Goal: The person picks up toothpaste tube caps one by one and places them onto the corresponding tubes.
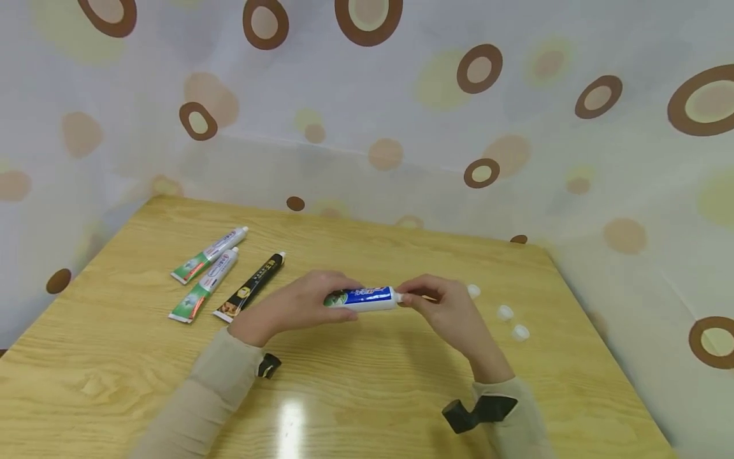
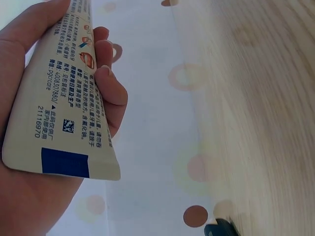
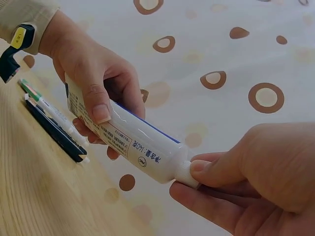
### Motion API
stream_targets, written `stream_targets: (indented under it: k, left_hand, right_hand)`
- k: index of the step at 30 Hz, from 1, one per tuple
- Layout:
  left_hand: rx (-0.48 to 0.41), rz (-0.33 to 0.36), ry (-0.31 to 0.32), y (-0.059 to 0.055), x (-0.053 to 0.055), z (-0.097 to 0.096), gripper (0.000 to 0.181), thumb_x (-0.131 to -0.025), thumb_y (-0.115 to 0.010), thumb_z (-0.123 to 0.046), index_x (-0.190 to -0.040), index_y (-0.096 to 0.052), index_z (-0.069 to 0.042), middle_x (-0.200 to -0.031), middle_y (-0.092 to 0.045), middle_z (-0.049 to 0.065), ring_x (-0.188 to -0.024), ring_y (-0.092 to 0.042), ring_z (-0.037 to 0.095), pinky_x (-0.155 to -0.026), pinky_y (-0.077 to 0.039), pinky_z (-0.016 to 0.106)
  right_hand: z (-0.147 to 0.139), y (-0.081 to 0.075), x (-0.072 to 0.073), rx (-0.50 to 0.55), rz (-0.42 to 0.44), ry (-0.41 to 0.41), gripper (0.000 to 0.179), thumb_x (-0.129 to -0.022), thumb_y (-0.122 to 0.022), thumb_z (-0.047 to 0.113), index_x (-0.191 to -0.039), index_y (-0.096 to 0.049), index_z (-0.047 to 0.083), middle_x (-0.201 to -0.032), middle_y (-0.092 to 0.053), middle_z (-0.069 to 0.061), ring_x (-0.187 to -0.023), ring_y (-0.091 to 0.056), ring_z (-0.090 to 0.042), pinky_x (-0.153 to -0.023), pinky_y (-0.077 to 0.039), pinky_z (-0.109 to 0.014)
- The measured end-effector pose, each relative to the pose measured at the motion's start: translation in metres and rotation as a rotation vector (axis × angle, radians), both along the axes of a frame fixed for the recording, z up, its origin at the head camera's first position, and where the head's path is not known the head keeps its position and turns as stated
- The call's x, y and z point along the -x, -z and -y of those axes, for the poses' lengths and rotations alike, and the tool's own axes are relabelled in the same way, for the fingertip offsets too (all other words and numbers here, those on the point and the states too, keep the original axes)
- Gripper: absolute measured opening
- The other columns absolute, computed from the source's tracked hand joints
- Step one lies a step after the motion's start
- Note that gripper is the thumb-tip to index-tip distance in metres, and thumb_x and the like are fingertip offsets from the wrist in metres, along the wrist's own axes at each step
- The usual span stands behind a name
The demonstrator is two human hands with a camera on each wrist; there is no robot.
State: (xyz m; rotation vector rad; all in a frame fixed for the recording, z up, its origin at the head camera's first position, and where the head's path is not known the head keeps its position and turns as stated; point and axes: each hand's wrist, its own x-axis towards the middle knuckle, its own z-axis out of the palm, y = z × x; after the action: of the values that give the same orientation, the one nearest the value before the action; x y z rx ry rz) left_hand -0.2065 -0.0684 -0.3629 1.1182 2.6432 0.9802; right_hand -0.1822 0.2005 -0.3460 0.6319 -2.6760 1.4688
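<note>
A blue and white toothpaste tube is held level above the table, its capped end toward the right. My left hand grips the tube's body, thumb on one side and fingers round the other. In the left wrist view the tube's flat crimped end lies at the palm. My right hand pinches the white cap between thumb and fingers. The cap sits at the tube's neck in the right wrist view.
Two green and white toothpaste tubes and a black tube lie on the left of the wooden table. Three small white caps lie to the right. A patterned sheet hangs behind the table.
</note>
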Motion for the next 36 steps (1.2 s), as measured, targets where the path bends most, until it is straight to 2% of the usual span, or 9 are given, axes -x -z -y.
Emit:
stream_targets:
  k: [7, 12, 16, 20, 25, 28, 32, 36]
  left_hand:
    - [-0.059, 0.028, -0.033, 0.004, -0.004, 0.028, 0.05, -0.095, -0.067, -0.036, -0.139, -0.057, -0.015, -0.126, -0.065, 0.004, -0.101, -0.061, 0.014, -0.084, -0.052, 0.03]
    - [-0.093, -0.037, -0.054, 0.001, -0.007, 0.046, 0.047, -0.095, -0.068, -0.034, -0.137, -0.059, -0.015, -0.124, -0.067, 0.001, -0.099, -0.062, 0.013, -0.082, -0.052, 0.03]
    - [-0.116, -0.066, -0.093, -0.001, -0.008, 0.06, 0.045, -0.095, -0.068, -0.033, -0.137, -0.06, -0.02, -0.125, -0.066, -0.003, -0.1, -0.06, 0.011, -0.083, -0.051, 0.031]
    - [-0.189, -0.094, -0.103, -0.003, -0.009, 0.071, 0.042, -0.093, -0.07, -0.027, -0.135, -0.063, -0.025, -0.128, -0.066, -0.005, -0.104, -0.061, 0.01, -0.084, -0.053, 0.031]
    - [-0.233, -0.14, -0.103, -0.006, -0.011, 0.08, 0.042, -0.089, -0.075, -0.024, -0.131, -0.066, -0.022, -0.127, -0.068, -0.003, -0.106, -0.065, 0.011, -0.082, -0.054, 0.028]
    - [-0.228, -0.17, -0.114, -0.008, -0.012, 0.086, 0.042, -0.087, -0.077, -0.022, -0.129, -0.068, -0.02, -0.125, -0.069, -0.002, -0.091, -0.064, 0.009, -0.072, -0.052, 0.025]
    - [-0.182, -0.228, -0.147, -0.009, -0.013, 0.094, 0.041, -0.086, -0.079, -0.023, -0.126, -0.07, -0.021, -0.121, -0.07, -0.001, -0.071, -0.052, 0.006, -0.06, -0.045, 0.023]
    - [-0.154, -0.236, -0.164, -0.009, -0.012, 0.1, 0.041, -0.087, -0.078, -0.021, -0.126, -0.069, -0.021, -0.121, -0.07, -0.001, -0.066, -0.048, 0.005, -0.058, -0.042, 0.021]
  right_hand:
    - [0.02, -0.001, 0.01, -0.009, -0.016, -0.015, 0.011, -0.092, -0.069, 0.007, -0.1, -0.076, 0.011, -0.101, -0.073, -0.006, -0.092, -0.068, -0.018, -0.082, -0.058, -0.027]
    - [0.03, -0.003, 0.017, 0.004, -0.008, -0.022, 0.011, -0.092, -0.07, 0.009, -0.101, -0.076, 0.011, -0.102, -0.074, -0.008, -0.092, -0.07, -0.018, -0.081, -0.059, -0.029]
    - [0.034, -0.004, 0.022, 0.056, 0.034, 0.014, 0.012, -0.092, -0.069, 0.007, -0.102, -0.076, 0.008, -0.105, -0.074, -0.011, -0.093, -0.07, -0.018, -0.08, -0.059, -0.029]
    - [0.036, -0.003, 0.025, 0.139, 0.069, 0.035, 0.014, -0.092, -0.07, 0.01, -0.105, -0.076, 0.008, -0.109, -0.073, -0.011, -0.095, -0.07, -0.016, -0.083, -0.058, -0.027]
    - [0.041, -0.002, 0.028, 0.239, 0.091, 0.023, 0.016, -0.091, -0.072, 0.012, -0.105, -0.076, 0.006, -0.11, -0.072, -0.009, -0.096, -0.069, -0.016, -0.086, -0.057, -0.027]
    - [0.045, -0.003, 0.029, 0.265, 0.096, 0.02, 0.016, -0.09, -0.073, 0.011, -0.104, -0.076, 0.005, -0.109, -0.072, -0.009, -0.096, -0.069, -0.016, -0.085, -0.057, -0.026]
    - [0.052, -0.002, 0.032, 0.296, 0.119, 0.002, 0.017, -0.09, -0.072, 0.008, -0.106, -0.075, 0.001, -0.112, -0.071, -0.013, -0.095, -0.069, -0.017, -0.085, -0.057, -0.027]
    - [0.058, 0.0, 0.036, 0.305, 0.137, -0.003, 0.017, -0.09, -0.072, 0.006, -0.106, -0.075, 0.0, -0.114, -0.07, -0.015, -0.095, -0.07, -0.017, -0.086, -0.057, -0.027]
